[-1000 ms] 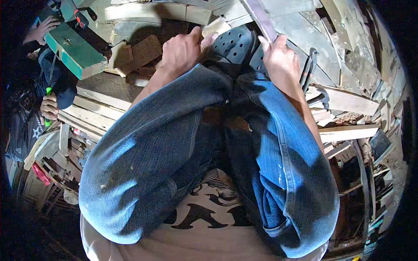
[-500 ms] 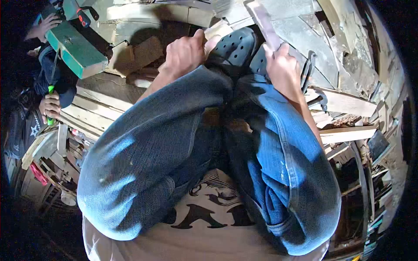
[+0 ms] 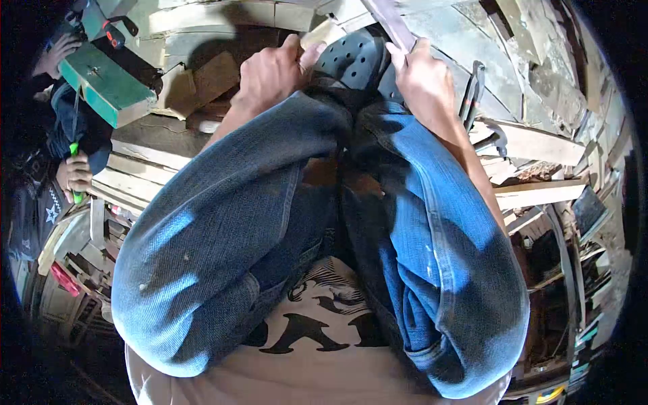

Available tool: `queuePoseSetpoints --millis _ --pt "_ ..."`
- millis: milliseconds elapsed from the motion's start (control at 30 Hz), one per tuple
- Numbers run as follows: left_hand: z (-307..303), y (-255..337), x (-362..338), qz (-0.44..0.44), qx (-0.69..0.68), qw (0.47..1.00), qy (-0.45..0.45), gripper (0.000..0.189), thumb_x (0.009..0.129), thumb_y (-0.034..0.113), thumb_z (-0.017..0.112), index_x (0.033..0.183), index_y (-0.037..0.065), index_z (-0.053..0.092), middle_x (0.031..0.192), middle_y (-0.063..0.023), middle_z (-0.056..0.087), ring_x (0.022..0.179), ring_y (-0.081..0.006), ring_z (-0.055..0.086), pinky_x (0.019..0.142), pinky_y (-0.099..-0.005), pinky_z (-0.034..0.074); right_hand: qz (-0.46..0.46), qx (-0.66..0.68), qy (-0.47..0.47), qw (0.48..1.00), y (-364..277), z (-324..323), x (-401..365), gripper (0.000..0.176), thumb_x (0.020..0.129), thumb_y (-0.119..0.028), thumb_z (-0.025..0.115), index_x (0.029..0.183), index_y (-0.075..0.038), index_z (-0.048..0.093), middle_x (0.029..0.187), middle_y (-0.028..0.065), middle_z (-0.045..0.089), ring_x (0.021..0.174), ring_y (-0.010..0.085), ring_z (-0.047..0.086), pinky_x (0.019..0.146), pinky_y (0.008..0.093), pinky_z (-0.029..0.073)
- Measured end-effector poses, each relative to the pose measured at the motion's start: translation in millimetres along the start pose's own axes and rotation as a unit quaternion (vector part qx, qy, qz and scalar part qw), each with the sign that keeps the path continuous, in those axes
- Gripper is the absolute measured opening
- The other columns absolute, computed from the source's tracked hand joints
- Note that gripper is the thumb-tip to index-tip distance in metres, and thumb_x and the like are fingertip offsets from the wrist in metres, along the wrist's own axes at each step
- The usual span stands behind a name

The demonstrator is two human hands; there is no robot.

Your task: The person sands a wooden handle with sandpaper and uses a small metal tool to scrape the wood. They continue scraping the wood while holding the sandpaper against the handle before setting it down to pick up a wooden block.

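My left hand [image 3: 271,75] is closed, its thumb against a pale piece of wood [image 3: 325,32] just beyond the shoe tip. Its fingers curl away from me, so part of the grip is hidden. My right hand [image 3: 426,79] is wrapped round the near end of a long flat pale bar [image 3: 391,23]. The bar slants up and left past the top edge of the view; its exact kind does not show. Between my hands are my dark perforated clogs [image 3: 351,59], beyond my raised knees in blue jeans [image 3: 202,250].
At left, another person's hand [image 3: 73,177] grips a green-handled tool [image 3: 75,148] beside a green-painted wooden block [image 3: 108,84]. A red-and-black-handled tool [image 3: 115,34] lies above it. A hammer [image 3: 498,138] and dark metal tool [image 3: 472,94] lie right, among scrap boards [image 3: 540,194].
The whole view has shifted slightly up and left. My right hand and the bar have moved a little farther forward. Both hands keep their grips.
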State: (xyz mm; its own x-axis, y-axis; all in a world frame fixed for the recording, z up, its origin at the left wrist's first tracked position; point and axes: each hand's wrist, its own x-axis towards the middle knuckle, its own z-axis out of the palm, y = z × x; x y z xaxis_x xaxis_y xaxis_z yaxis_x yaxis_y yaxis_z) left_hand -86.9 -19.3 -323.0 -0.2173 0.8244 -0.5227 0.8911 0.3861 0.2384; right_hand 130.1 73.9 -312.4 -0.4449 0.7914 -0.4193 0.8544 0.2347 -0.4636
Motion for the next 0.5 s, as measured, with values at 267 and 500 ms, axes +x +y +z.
queuePoseSetpoints --millis 267,500 --pt "-3 2 -1 -0.005 0.013 1.000 -0.016 0.061 0.096 0.061 0.035 0.102 0.005 0.057 0.075 -0.0258 0.066 0.077 -0.0427 0.068 0.066 -0.0528 0.054 0.005 -0.025 -0.003 1.000 9 9 6 0.046 0.096 -0.042 0.053 0.096 0.004 0.048 0.065 0.0311 0.060 0.067 0.0516 0.062 0.058 0.0538 0.051" --pt "1 -2 1 -0.002 -0.014 1.000 -0.012 0.057 0.096 0.058 0.039 0.103 0.005 0.057 0.076 -0.0253 0.066 0.078 -0.0432 0.067 0.069 -0.0539 0.053 0.010 -0.046 -0.003 0.999 21 9 -8 0.046 0.095 -0.043 0.054 0.095 0.002 0.046 0.066 0.0310 0.061 0.068 0.0506 0.063 0.059 0.0558 0.050"
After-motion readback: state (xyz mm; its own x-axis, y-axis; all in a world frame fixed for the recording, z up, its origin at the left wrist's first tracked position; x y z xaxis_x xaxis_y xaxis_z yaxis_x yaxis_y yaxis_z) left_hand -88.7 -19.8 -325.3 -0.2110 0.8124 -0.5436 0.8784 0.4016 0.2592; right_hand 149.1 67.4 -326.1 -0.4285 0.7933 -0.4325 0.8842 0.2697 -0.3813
